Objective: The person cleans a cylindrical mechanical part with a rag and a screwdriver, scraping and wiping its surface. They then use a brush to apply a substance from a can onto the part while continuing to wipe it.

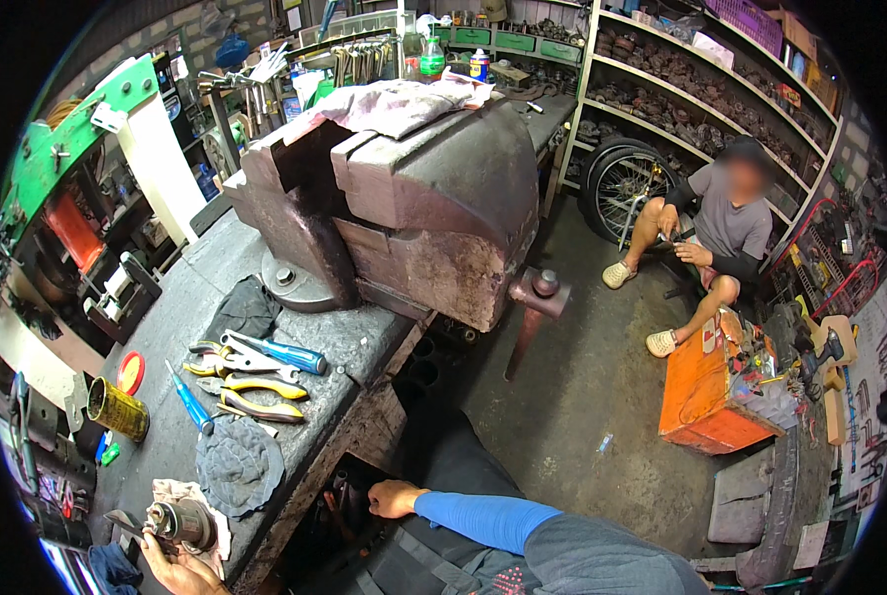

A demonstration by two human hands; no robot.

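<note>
At the bench's near left corner, my left hand (180, 570) has its fingers against a cylindrical metal part (179, 524) that rests on a pale crumpled rag (215, 543). A dark flat piece (124, 520) juts out beside those fingertips. My right hand (396, 499), in a blue sleeve, is closed with curled fingers beside a dark opening under the bench edge, where several tools (338, 501) stand. What its fingers grip is hidden. Pliers (265, 397) with yellow-black handles, a blue screwdriver (190, 399) and a grey cloth (240, 464) lie farther up the bench.
A large bench vise (413, 198) with a cloth over it dominates the bench. A yellow tin (118, 410) and a red lid (131, 373) lie left. Across the floor, a person (726, 218) sits holding something small, near an orange cabinet (706, 387), a wheel (630, 193) and loaded shelves (661, 74).
</note>
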